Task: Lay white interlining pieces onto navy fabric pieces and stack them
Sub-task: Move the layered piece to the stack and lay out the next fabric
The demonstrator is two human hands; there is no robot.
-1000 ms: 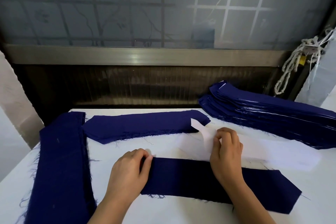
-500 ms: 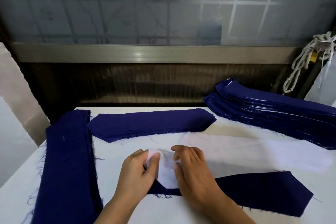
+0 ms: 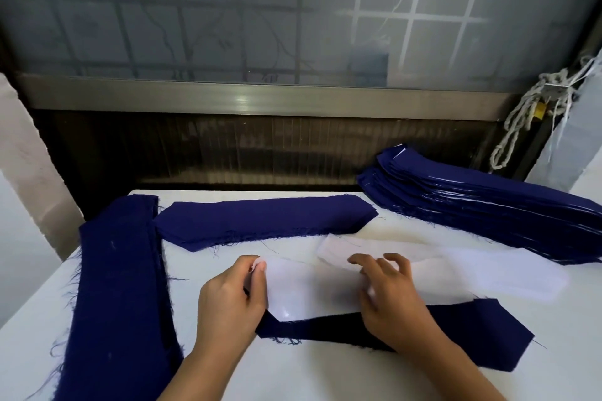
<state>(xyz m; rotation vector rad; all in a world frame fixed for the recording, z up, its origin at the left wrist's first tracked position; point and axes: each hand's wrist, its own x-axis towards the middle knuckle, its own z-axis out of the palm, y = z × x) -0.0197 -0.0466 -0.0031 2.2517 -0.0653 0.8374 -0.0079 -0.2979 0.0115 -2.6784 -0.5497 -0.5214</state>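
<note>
Watching from close by, I see the white interlining piece (image 3: 312,290) only partly on. It lies skewed over the far part of the navy fabric piece (image 3: 488,335), whose near edge and right point are bare. The left hand (image 3: 231,299) pinches the interlining's left tip, just above the navy piece's left end. The right hand (image 3: 391,299) grasps nothing, and its bent, spread fingers rest on the interlining over the navy piece's middle. I'd worry that a tug from the left against that press could crease the thin sheet or drag the navy askew, leaving the edges unmatched. Beyond the navy piece lies a second navy piece (image 3: 260,221), to its far right a tall stack (image 3: 488,205), and to its left a long navy pile (image 3: 120,286).
</note>
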